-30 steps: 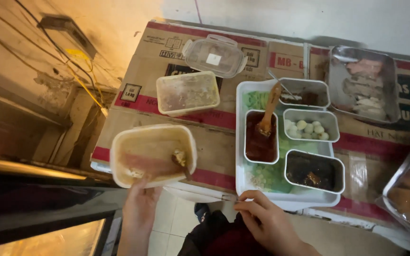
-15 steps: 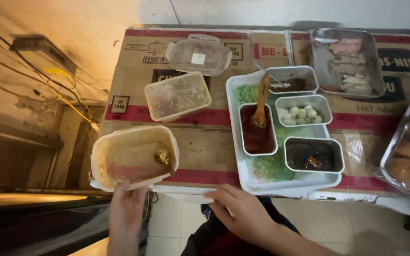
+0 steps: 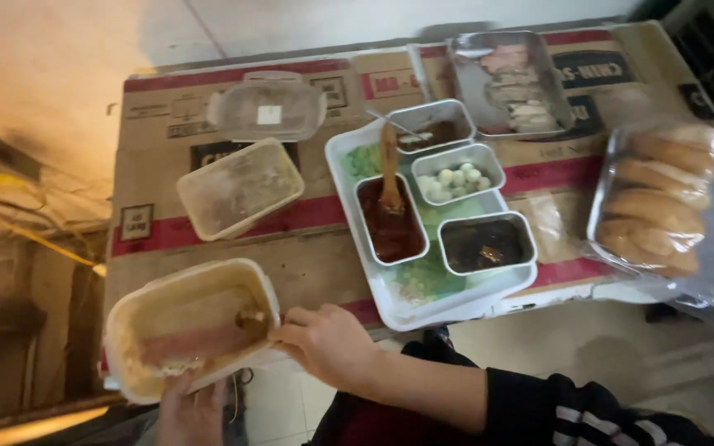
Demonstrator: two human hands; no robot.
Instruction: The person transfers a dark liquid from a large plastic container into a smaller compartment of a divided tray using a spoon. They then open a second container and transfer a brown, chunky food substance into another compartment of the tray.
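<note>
My left hand holds a pale plastic tub from underneath at the lower left, in front of the table's edge. The tub contains a pale pinkish paste. A small brown utensil rests in it against the right rim. My right hand, in a dark sleeve with white stripes, reaches across to that rim, and its fingertips pinch together at the utensil.
On the cardboard-covered table stands a white tray with a red sauce dish holding a wooden spoon, a dish of white balls and a dark dish. Also there: second tub, lid, metal tray, bagged bread rolls.
My right hand moved left from the table's front edge to the tub's right rim. The tub stays in my left hand. The view swung so the bread rolls show at the right.
</note>
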